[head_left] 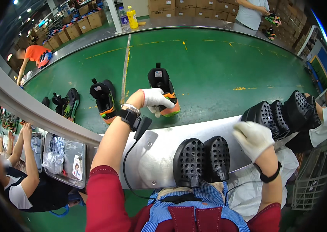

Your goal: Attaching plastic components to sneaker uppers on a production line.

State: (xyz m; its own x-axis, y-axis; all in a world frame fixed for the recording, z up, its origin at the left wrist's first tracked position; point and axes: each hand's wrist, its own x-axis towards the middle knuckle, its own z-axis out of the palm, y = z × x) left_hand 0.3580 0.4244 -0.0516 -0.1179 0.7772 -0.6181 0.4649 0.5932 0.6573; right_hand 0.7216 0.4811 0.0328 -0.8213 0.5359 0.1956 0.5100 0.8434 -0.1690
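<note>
Green worktop [209, 58], left hand [157, 99] closed on a sneaker [164, 82], right hand [253, 140] blurred, openness unclear.

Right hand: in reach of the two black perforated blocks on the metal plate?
Likely yes: the right hand is just right of the black perforated blocks, with apparently only bare metal plate between.

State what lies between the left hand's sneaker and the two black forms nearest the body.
In the head view, no object: just green surface and bare silver plate.
</note>
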